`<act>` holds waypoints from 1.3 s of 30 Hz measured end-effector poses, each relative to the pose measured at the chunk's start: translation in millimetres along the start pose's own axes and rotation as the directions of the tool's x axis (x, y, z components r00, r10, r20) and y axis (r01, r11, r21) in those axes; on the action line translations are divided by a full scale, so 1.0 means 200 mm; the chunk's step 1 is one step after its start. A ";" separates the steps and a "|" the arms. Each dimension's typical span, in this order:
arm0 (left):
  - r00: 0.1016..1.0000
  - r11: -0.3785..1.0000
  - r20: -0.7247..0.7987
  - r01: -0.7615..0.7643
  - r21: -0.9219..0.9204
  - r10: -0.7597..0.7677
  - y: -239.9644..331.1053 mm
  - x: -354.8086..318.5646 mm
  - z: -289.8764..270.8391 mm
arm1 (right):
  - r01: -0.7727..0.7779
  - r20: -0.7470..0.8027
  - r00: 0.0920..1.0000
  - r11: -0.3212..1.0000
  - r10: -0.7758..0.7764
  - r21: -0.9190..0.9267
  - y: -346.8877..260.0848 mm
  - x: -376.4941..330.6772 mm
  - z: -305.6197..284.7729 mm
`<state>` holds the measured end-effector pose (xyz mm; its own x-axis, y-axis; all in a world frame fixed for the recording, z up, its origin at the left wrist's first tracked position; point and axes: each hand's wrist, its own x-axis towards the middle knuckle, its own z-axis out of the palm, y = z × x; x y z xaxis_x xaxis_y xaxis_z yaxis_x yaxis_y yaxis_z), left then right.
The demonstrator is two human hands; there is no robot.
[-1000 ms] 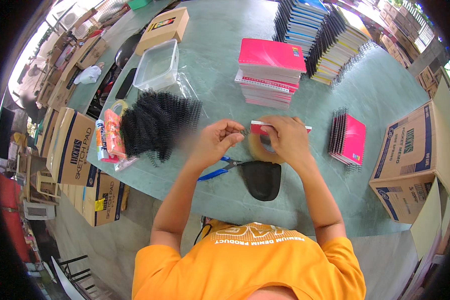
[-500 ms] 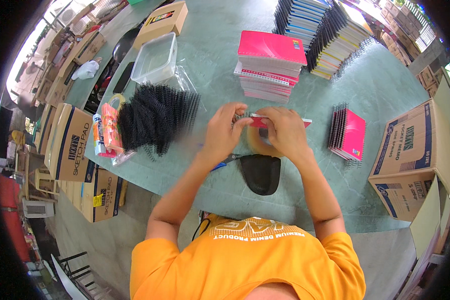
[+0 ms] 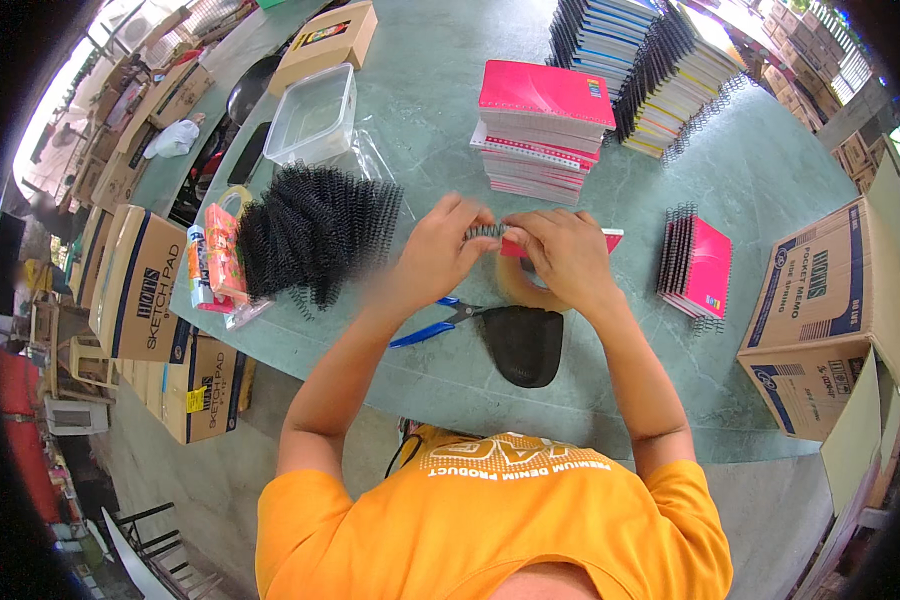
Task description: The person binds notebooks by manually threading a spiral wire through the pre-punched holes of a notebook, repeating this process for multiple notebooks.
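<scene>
green table [image 3: 440,120] carrying everything | black coil pile [image 3: 315,235] lying left of hands | pink notebook stack [image 3: 540,130] sitting behind hands | left hand [image 3: 438,250] pinching black spiral coil [image 3: 485,231] w/ closed fingers | right hand [image 3: 565,255] gripping small pink notebook [image 3: 606,240], mid-table | blue pliers [image 3: 432,326] lying just below wrists

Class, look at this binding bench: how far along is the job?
Done: a small bound stack stands at the right. In hand: both hands, left hand and right hand, work a black coil onto a pink notebook. Left: the unbound pink stack and the loose coil pile.
</scene>
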<state>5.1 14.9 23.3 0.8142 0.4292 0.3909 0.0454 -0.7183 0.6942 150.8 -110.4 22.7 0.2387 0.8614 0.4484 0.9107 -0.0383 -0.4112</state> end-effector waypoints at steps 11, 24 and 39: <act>0.951 0.942 -0.195 -0.178 0.283 0.239 0.07 0.00 0.05 | -0.027 -0.083 0.996 0.993 0.037 0.113 0.02 0.00 0.02; 0.908 0.988 0.397 0.154 -0.018 -0.135 0.03 -0.32 0.26 | -0.088 -0.124 0.987 0.988 0.104 0.130 0.01 0.00 0.04; 0.989 0.975 0.035 0.136 0.179 -0.144 0.20 -0.09 -0.09 | -0.192 -0.047 0.980 0.981 0.194 0.035 0.06 -0.05 -0.12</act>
<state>-18.9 -11.9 55.3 0.8188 0.5091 0.2654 0.2582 -0.7394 0.6218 166.7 -131.8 31.9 0.4262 0.8127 0.3974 0.8356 -0.1853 -0.5172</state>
